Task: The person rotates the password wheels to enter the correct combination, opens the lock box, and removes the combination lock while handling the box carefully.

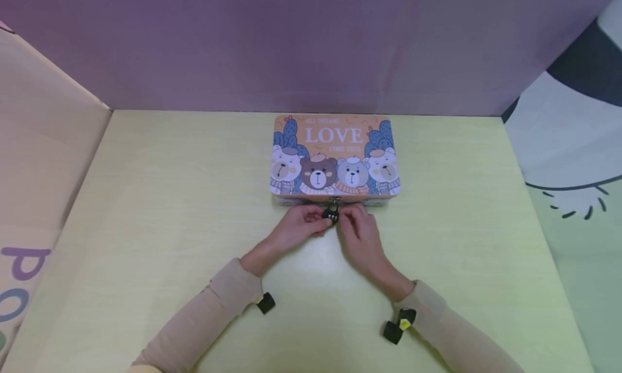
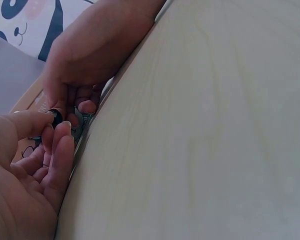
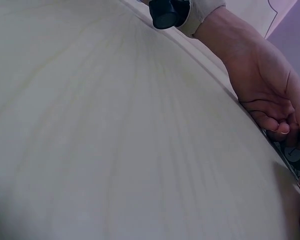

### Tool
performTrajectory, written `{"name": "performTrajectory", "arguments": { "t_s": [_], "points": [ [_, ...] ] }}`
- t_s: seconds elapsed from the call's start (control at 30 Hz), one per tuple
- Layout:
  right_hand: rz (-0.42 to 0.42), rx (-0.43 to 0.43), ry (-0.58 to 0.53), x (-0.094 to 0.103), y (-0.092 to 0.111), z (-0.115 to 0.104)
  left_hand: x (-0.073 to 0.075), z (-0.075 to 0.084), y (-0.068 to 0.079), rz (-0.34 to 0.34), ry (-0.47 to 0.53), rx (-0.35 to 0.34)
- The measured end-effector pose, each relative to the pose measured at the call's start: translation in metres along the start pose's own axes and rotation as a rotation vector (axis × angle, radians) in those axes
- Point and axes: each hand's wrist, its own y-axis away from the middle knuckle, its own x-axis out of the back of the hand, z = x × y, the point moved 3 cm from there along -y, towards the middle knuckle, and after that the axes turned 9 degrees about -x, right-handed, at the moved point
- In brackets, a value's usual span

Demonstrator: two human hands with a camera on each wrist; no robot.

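A small black combination padlock [image 1: 331, 215] with a row of pale number dials hangs by its shackle from the front clasp of a tin box [image 1: 334, 138]. The box lid is down and carries bears, cacti and the word LOVE. From the left side, my left hand [image 1: 295, 224] pinches the padlock between thumb and fingers. My right hand [image 1: 362, 238] has its thumb and bent fingers at the padlock's right edge, just under the lid's front rim. In the left wrist view, fingers of both hands meet at the padlock [image 2: 56, 117] and partly cover it.
The box stands at the back middle of a pale wood-grain table [image 1: 184, 200]. Behind it rises a purple panel [image 1: 311, 49]. Printed side panels [image 1: 44, 119] flank the table. Small black devices [image 1: 265, 303] are fixed at both sleeve cuffs.
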Motion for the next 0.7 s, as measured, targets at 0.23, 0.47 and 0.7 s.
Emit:
{"name": "performTrajectory", "arguments": {
  "t_s": [0.23,0.47,0.7],
  "points": [
    [-0.015,0.019,-0.03,0.0006,0.0003,-0.0022,0.0001,0.0005,0.0006,-0.005,0.015,0.008],
    [-0.021,0.071,-0.058,0.0003,-0.0001,-0.0028,0.0002,-0.0004,-0.0002,-0.002,0.009,0.025],
    [-0.003,0.118,-0.033,0.0001,0.0003,-0.0025,0.0003,-0.0017,-0.0004,0.0,0.015,0.027]
  ]
}}
